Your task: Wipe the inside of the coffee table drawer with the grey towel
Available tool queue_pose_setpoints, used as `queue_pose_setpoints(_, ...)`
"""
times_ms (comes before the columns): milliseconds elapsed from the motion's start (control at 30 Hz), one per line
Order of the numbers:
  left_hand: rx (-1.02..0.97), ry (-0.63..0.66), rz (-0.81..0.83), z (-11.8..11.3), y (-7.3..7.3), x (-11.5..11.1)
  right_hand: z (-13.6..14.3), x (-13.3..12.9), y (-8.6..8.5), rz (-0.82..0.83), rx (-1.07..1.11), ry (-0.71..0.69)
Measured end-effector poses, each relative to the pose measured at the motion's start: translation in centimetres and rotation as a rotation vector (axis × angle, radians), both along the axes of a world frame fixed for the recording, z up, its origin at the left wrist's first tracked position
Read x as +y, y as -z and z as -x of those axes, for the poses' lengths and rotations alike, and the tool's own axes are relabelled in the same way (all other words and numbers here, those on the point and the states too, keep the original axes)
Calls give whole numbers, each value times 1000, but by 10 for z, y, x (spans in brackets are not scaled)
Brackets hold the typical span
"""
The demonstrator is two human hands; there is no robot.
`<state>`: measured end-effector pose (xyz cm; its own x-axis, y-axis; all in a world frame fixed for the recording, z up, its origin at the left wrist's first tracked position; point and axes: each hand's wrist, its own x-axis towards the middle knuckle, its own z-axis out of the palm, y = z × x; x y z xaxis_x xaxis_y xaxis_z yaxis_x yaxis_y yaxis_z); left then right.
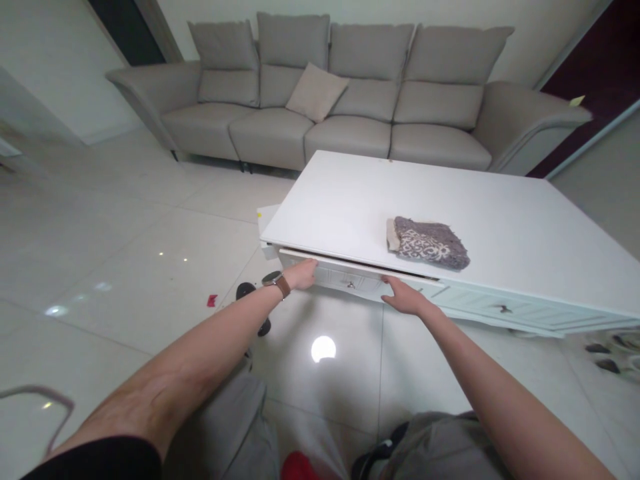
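Observation:
Both hands are at the front of a drawer (350, 281) in a white coffee table (345, 200). The drawer stands slightly out, with a thin dark gap along its top. My left hand (301, 273), below a watch with a brown strap, has its fingers closed on the drawer front's left part. My right hand (401, 295) touches the top edge of the drawer front near its right end, thumb and fingers apart. A small knob (351, 285) sits between the hands. On the tabletop lies a folded grey and white cloth (430, 243).
Behind the table stands a long grey sofa (350, 140) with a beige cushion (316, 93). A second drawer (505, 310) is at the right. Red scrap (212, 301) and dark objects (245, 290) lie on the floor at the left. Shoes (607, 365) are at the far right.

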<state>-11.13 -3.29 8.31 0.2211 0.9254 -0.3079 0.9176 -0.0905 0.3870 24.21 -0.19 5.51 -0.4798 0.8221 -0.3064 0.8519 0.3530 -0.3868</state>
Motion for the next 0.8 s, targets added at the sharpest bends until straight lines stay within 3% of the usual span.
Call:
queue_pose_setpoints(367, 67, -54, 41, -8, 13, 20, 6, 19, 17, -54, -16, 62)
queue_pose_setpoints(533, 59, -55, 82, -14, 7, 22, 20, 19, 12, -31, -74, 112)
queue_pose_setpoints(700, 26, 64, 144, -38, -17, 14, 34, -12, -14, 69, -91, -152)
queue_pose_setpoints(800, -65, 261, 82, -67, -36, -6, 47, -49, -37, 78, 22, -316)
